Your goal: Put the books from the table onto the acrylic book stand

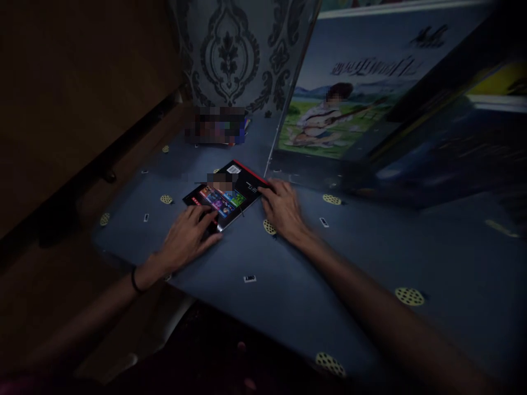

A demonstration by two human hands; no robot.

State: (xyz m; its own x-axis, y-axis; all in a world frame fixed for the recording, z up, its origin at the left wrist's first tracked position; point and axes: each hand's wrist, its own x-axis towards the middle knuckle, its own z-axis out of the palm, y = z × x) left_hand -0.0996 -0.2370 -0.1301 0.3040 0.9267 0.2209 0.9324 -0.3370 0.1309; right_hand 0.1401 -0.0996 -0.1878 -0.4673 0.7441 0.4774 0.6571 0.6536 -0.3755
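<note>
A thin black book (216, 196) with a red spine, a barcode label and several small colour pictures lies flat on the blue patterned table cover (288, 280). At its near left corner rests my left hand (191, 231), fingers spread over the cover and thumb by the near edge. My right hand (284, 211) touches the book's right corner with its fingertips, the fingers stretched out and loosely bent. Neither hand is wrapped round the book. A dark band circles my left wrist.
A small pile of books (224, 129), partly blurred, lies at the back against the patterned wall (228, 49). A large upright board with a guitar player picture (329, 104) stands at the back right. Brown wooden furniture (82, 82) borders the left side.
</note>
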